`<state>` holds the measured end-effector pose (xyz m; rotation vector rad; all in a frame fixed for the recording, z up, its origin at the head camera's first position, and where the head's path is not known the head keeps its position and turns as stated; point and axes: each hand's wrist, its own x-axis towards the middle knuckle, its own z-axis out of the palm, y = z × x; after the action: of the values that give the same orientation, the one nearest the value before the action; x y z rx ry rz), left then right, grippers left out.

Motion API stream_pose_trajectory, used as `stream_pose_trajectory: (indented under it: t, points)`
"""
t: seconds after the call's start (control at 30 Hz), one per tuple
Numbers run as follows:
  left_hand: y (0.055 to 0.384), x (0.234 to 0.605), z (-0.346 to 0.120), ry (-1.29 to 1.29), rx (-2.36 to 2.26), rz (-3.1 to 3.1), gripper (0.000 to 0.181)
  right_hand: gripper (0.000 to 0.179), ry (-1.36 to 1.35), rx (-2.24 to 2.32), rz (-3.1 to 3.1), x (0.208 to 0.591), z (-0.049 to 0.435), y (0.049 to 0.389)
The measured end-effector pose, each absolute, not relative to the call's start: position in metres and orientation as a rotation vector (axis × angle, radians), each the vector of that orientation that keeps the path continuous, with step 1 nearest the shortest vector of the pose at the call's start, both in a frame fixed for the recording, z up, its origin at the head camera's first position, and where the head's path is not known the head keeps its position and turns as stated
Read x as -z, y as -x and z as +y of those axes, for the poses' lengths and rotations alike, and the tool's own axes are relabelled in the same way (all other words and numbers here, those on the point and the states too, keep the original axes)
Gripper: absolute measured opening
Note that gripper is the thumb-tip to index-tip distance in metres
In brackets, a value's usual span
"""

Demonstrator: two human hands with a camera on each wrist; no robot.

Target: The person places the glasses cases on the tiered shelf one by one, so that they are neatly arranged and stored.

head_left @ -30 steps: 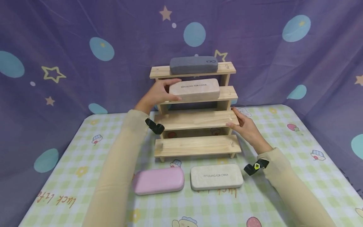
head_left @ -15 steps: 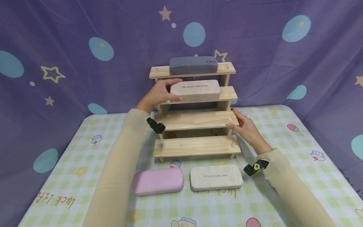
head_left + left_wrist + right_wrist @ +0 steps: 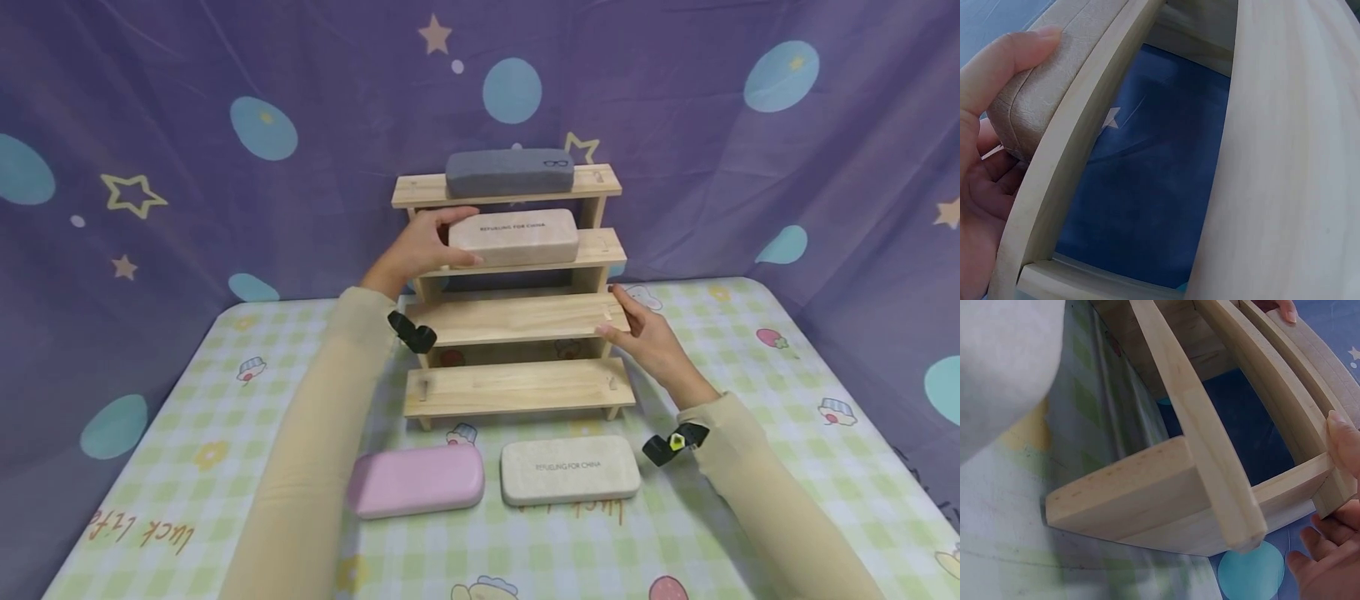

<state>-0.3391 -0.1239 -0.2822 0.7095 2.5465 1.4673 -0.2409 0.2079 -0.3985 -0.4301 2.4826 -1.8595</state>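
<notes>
Purple curtain with stars and blue dots behind; green-checked cloth on the table. Left hand: thumb and fingers spread across the end of a beige case and clamped on it, thumb on the near side. Case lies lengthwise along the second step from the top of a wooden stand, lettering up; cannot tell whether its whole underside rests on the board. Right hand: thumb and fingers clamped on the right end of the third step, thumb at the front edge. Black strap at the left wrist, similar band at the right. Grey case on the top step. Pink case and cream case side by side, apart, on the cloth before the stand.
</notes>
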Motion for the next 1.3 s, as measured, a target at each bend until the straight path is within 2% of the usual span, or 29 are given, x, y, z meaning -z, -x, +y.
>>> stream_pose_trajectory:
  t: [0.87,1.13,1.3]
  points:
    - [0.328,0.289,-0.143,-0.782,-1.702,2.474,0.072,0.079,0.384,1.810,2.507,0.396,0.207,0.241]
    - [0.301,0.292,-0.164,-0.743,-1.709,2.584,0.068,0.079,0.363,1.800,2.506,0.394,0.206,0.239]
    - [0.269,0.292,-0.172,-0.811,-1.723,2.595,0.066,0.080,0.361,1.809,2.499,0.396,0.206,0.239]
